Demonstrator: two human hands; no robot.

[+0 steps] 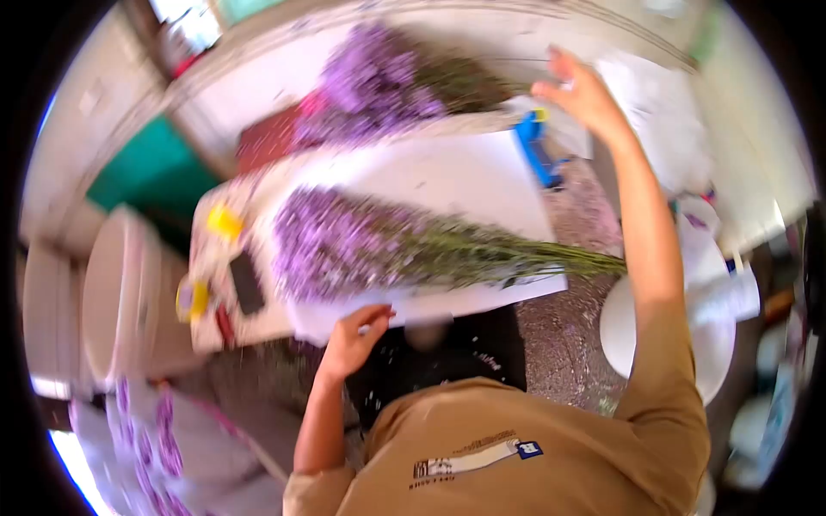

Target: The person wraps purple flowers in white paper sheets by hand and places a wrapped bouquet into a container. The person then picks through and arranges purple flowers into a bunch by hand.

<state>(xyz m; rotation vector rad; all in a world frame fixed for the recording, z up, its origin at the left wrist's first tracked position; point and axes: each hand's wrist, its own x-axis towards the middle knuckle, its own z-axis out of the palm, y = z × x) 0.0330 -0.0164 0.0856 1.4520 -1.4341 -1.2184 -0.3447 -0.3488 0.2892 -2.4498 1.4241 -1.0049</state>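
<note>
A bunch of purple flowers [344,245] lies on white paper [465,172], blooms to the left and green stems to the right. My left hand [354,340] is at the paper's near edge, just below the blooms, its fingers curled together; whether they pinch the paper is too blurred to tell. Stretched out over the far right side, my right hand [581,93] has its fingers apart and holds nothing. Below it a blue tape dispenser [538,150] rests by the paper's right edge.
More purple flowers [379,82] lie behind the paper. On the table's left are yellow tape rolls [225,222], a dark phone [247,282] and a small red object [224,325]. White plastic [658,120] is at the far right, a white round container [710,344] at the near right.
</note>
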